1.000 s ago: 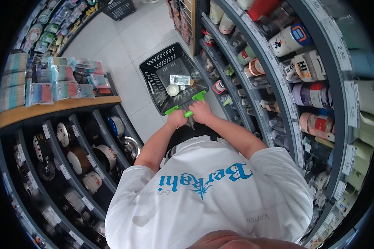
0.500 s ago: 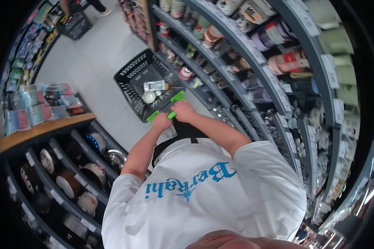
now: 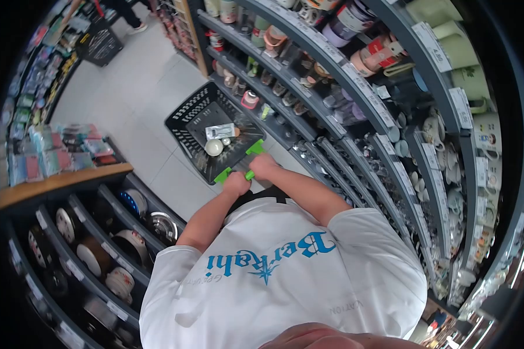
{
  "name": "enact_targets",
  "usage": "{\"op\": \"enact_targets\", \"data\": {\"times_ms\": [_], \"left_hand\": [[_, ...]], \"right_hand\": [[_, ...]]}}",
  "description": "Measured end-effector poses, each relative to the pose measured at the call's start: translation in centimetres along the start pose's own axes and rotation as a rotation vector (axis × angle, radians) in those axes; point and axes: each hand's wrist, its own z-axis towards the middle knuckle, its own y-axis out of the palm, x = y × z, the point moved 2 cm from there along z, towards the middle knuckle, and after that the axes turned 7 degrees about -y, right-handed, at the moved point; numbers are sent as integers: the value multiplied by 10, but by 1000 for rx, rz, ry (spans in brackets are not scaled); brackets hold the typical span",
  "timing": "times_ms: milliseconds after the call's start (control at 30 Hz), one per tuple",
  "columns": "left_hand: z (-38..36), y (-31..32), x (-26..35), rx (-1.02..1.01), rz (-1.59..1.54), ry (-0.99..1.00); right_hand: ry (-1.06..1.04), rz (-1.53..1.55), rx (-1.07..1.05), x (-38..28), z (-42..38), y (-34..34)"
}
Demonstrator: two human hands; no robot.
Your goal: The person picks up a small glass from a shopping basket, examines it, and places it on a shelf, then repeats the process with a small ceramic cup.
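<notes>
- Basket [image 3: 186,138]: black plastic, walls pierced by rows of slots, wider at the rim than at the base; it sits in the aisle ahead of the body, turned at an angle, its open top facing up.
- Inside it: a pale round bowl [image 3: 213,148], a flat silvery pack [image 3: 220,131] just beyond the bowl, a small white item [image 3: 226,141] beside both and a brownish piece [image 3: 236,132] at the pack's right end; these last two are too small to name.
- Brackets [image 3: 255,147], bright green, on the near rim, one toward each corner.
- Handle [image 3: 250,174]: the same green, showing between the fists.
- Left hand [image 3: 237,183] and right hand [image 3: 264,166]: both clamped on the handle, side by side with a short gap between.
- Shirt [image 3: 273,267]: white with blue lettering, below the hands.
- Floor [image 3: 142,139]: pale tiles around the basket.
- Right shelves [image 3: 367,93]: cups, bottles and mugs above price tags.
- Left shelves [image 3: 90,218]: pots and lids, with packets [image 3: 46,154] on a wooden top.
- Second basket [image 3: 101,43], black, far up the aisle, near another person's shoe [image 3: 138,28].
</notes>
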Motion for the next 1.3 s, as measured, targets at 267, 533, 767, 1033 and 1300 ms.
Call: {"op": "enact_targets", "data": {"times_ms": [267,533,767,1033,1300], "left_hand": [[-14,37,21,35,-17,-39],[-41,75,56,130,-97,-120],[-66,128,106,158,-140,-181],[-93,170,139,106,-160,-182],[-108,197,155,97,-122,-132]], "right_hand": [[-54,35,-112,9,-28,15],[-140,20,-56,22,-68,39],[-188,-32,-99,38,-126,64],[-191,-29,-80,46,-175,104],[-146,-45,-38,46,-210,134]]}}
